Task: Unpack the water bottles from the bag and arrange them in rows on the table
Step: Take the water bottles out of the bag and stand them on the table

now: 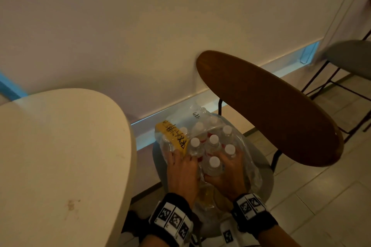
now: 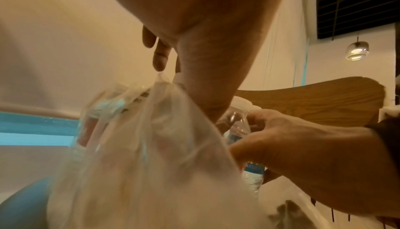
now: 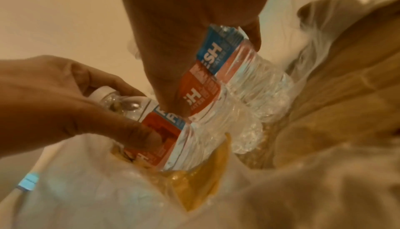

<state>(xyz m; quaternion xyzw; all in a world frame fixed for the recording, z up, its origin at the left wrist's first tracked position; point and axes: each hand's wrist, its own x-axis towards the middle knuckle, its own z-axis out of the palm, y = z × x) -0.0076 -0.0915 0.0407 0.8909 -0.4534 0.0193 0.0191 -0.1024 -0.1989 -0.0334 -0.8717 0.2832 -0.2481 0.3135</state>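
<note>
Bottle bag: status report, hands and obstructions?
Left hand pinching bag plastic. Right hand gripping nearest bottle. All bottles bagged on chair; table bare.

Bottles (image 1: 214,147) clear with white caps (image 1: 195,142), labels (image 3: 207,72) red and blue with white lettering; bag (image 1: 250,164) clear plastic, with a yellow tape strip (image 1: 174,137) with black handwriting. Table (image 1: 60,156) cream with a brownish stain, chair back (image 1: 267,106) dark brown wood grain, seat (image 1: 268,183) grey. Wrist bands (image 1: 170,216) black with black-and-white square markers, wall (image 1: 140,16) off-white with a light blue strip along the base, floor (image 1: 321,186) pale tiles.
</note>
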